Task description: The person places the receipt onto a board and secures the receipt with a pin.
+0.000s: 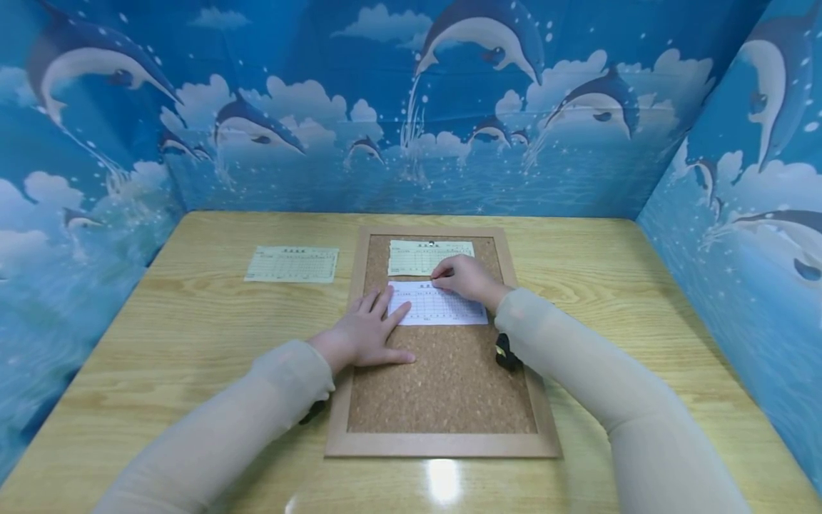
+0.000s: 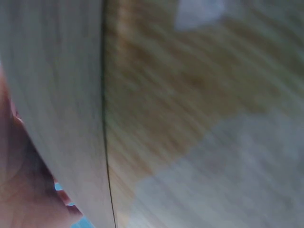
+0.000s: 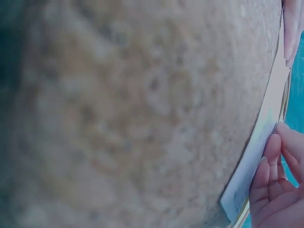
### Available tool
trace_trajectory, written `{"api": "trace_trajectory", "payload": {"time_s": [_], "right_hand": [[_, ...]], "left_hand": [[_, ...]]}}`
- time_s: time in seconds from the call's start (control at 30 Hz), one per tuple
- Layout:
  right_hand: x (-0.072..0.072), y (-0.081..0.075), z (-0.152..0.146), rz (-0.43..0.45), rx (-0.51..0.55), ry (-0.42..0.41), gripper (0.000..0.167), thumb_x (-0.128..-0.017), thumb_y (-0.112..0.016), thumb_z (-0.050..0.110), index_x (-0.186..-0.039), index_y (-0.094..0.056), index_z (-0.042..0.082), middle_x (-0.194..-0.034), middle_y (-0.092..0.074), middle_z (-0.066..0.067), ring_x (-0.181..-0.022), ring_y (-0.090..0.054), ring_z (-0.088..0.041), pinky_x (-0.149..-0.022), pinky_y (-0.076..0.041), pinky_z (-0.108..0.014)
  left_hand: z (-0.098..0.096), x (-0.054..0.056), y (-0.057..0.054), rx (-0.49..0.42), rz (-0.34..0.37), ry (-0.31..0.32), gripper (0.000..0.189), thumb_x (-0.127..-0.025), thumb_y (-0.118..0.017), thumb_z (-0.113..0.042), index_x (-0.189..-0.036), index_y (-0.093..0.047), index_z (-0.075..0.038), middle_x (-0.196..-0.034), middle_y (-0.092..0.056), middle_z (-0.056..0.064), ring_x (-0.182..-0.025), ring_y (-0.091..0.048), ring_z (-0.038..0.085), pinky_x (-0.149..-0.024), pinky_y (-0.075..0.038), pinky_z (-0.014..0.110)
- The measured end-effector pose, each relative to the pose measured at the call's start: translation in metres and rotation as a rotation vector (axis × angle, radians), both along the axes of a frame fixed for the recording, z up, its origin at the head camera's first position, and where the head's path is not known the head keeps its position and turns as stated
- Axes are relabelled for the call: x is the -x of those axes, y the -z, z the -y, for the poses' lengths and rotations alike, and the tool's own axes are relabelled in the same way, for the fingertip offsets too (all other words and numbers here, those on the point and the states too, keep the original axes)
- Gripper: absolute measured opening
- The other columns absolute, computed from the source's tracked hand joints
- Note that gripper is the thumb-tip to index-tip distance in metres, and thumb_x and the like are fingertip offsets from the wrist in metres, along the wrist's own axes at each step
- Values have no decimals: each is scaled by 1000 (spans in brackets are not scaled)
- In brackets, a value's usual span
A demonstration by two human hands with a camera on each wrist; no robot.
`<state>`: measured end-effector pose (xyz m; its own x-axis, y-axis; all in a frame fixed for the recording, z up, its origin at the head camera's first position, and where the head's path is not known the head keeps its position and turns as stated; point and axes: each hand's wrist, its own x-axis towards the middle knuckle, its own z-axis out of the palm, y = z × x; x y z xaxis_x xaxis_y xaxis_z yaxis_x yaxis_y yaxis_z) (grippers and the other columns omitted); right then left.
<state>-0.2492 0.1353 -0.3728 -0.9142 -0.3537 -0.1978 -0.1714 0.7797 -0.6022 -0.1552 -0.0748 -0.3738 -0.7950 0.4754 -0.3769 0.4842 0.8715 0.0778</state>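
A white printed slip [image 1: 443,307] lies on the framed cork board [image 1: 443,385], just below a green printed slip [image 1: 411,258] with a pushpin [image 1: 431,243] at its top middle. My left hand [image 1: 362,332] rests with spread fingers across the board's left frame, its fingertips at the white slip's left edge. At that slip's top middle, my right hand [image 1: 472,277] pinches a tiny pin, mostly hidden by the fingertips. The right wrist view shows the right thumb and fingers [image 3: 270,152] close against the white slip [image 3: 251,156].
Another green printed slip [image 1: 292,264] lies on the wooden table [image 1: 212,314], left of the board. A small pin [image 1: 487,242] shows at the cork's upper right corner. Dolphin-patterned cloth [image 1: 321,171] stands behind the table and along both sides.
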Motion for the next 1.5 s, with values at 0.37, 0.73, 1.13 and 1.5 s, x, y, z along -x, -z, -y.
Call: {"api": "trace_trajectory", "payload": {"time_s": [0.37, 0.73, 1.13, 1.5], "right_hand": [[0, 1, -1, 35, 48, 26, 13, -88, -66, 17, -97, -71, 9, -101, -66, -5, -90, -59, -19, -81, -46, -35], [1, 7, -4, 60, 99, 39, 14, -88, -66, 17, -99, -71, 9, -100, -66, -4, -92, -58, -19, -82, -45, -35], [1, 7, -6, 102, 144, 80, 15, -89, -66, 19, -100, -72, 10, -97, -66, -3, -85, -58, -17, -74, -46, -30], [3, 9, -6, 92, 158, 76, 16, -89, -66, 19, -100, -72, 10, -102, -66, -4, -91, -58, -18, -80, -46, -33]], "left_hand": [[0, 0, 2, -1, 8, -6, 98, -77, -31, -82, -151, -5, -24, -154, 10, 18, -139, 4, 40, -110, -4, 51], [-1, -1, 3, -1, 14, -13, 98, -76, -30, -83, -151, -4, -25, -154, 10, 17, -139, 5, 39, -110, -4, 51], [-2, 0, 2, 7, 15, -14, 98, -76, -30, -83, -151, -5, -25, -154, 10, 17, -139, 5, 38, -110, -5, 52], [-1, 1, 2, 8, 7, -9, 99, -76, -29, -83, -151, -4, -25, -154, 10, 17, -139, 5, 38, -110, -5, 52]]}}
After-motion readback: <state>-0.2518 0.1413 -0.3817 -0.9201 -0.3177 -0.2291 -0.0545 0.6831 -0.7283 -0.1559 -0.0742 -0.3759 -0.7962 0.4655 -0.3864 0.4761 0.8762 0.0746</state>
